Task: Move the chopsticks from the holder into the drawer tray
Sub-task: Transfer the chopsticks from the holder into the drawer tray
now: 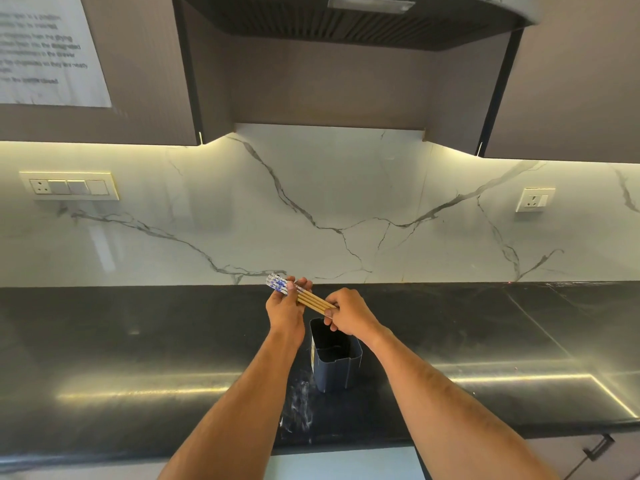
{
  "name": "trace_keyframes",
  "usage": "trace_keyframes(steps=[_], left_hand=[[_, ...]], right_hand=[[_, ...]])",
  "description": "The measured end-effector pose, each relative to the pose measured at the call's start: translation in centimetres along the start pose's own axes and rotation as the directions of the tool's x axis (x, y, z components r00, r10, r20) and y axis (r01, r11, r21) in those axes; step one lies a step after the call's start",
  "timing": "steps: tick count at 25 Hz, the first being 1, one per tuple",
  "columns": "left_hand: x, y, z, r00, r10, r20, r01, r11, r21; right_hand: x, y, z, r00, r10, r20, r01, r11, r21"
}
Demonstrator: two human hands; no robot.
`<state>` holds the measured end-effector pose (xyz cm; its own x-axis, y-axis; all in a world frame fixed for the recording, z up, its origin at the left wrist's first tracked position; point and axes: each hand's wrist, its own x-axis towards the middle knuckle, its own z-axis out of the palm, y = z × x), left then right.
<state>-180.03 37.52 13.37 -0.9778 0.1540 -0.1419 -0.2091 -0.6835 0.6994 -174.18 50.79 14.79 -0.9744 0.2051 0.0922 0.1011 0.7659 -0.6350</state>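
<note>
Both my hands, left (285, 308) and right (349, 317), clasp the chopsticks (300, 295) above the holder (335, 362), which stands on the black counter (138, 341) before a marble wall (329, 202).

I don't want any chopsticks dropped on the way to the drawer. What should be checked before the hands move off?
1. Chopsticks out of the holder: ok, the bundle is above it.
2. Left hand on the patterned ends: ok.
3. Right hand on the plain ends: ok.
4. Sticks bunched side by side: ok.
5. Holder empty: ok, no sticks visible inside.
6. Drawer tray open and ready: cannot tell, out of view.
</note>
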Motion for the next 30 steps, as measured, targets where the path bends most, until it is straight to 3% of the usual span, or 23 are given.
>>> trace_keyframes(steps=[2,4,6,8,10,12,14,16,20,24,26,27,29,30], left_hand=[[-0.1,0.0,-0.5,0.992,0.057,-0.114,-0.024,0.962,0.274],[-0.5,0.3,-1.6,0.946,0.191,-0.26,-0.022,0.841,0.54],[-1.2,1.1,-2.9,0.893,0.348,-0.284,-0.051,0.707,0.705],[-1.7,1.7,-4.2,0.832,0.547,-0.093,-0.199,0.451,0.87],[-2.5,2.0,-5.0,0.73,0.621,0.285,-0.392,0.04,0.919],[-2.9,2.4,-5.2,0.646,0.427,0.633,-0.552,-0.311,0.773],[-3.3,2.6,-5.2,0.597,0.115,0.794,-0.643,-0.523,0.559],[-3.7,2.5,-5.1,0.623,-0.03,0.782,-0.632,-0.608,0.48],[-5.1,2.7,-5.0,0.73,-0.065,0.68,-0.563,-0.62,0.546],[-6.0,3.0,-4.3,0.743,-0.149,0.652,-0.565,-0.663,0.492],[-6.9,3.2,-3.7,0.689,-0.186,0.7,-0.6,-0.688,0.408],[-7.3,3.2,-3.6,0.615,-0.167,0.771,-0.628,-0.695,0.35],[-8.0,2.7,-3.9,0.415,0.016,0.91,-0.673,-0.668,0.318],[-8.4,2.4,-3.9,0.391,0.163,0.906,-0.693,-0.596,0.406]], right_hand=[[-0.2,0.0,-0.2,0.999,-0.021,-0.042,0.018,0.996,-0.083],[-0.6,0.1,-0.6,0.994,-0.059,-0.088,0.042,0.982,-0.185],[-1.2,0.1,-1.0,0.987,-0.087,-0.136,0.046,0.959,-0.28],[-1.8,0.1,-1.2,0.982,-0.111,-0.155,0.044,0.922,-0.384],[-2.6,-0.2,-1.1,0.981,-0.14,-0.131,0.062,0.878,-0.475],[-3.5,-0.8,-0.7,0.979,-0.18,-0.093,0.103,0.838,-0.536],[-4.3,-1.7,-0.3,0.973,-0.223,-0.065,0.146,0.807,-0.571],[-5.1,-2.2,0.1,0.967,-0.25,-0.039,0.179,0.784,-0.595],[-6.8,-2.3,0.5,0.967,-0.253,0.002,0.204,0.772,-0.603],[-8.6,-2.1,1.4,0.972,-0.23,0.05,0.215,0.782,-0.584],[-9.3,-2.2,2.1,0.977,-0.207,0.043,0.195,0.803,-0.563],[-9.5,-2.3,2.3,0.984,-0.177,0.011,0.157,0.837,-0.524],[-9.7,-2.3,2.7,0.995,-0.043,-0.086,0.006,0.922,-0.388],[-9.8,-2.2,2.8,0.991,0.049,-0.128,-0.08,0.964,-0.253]])
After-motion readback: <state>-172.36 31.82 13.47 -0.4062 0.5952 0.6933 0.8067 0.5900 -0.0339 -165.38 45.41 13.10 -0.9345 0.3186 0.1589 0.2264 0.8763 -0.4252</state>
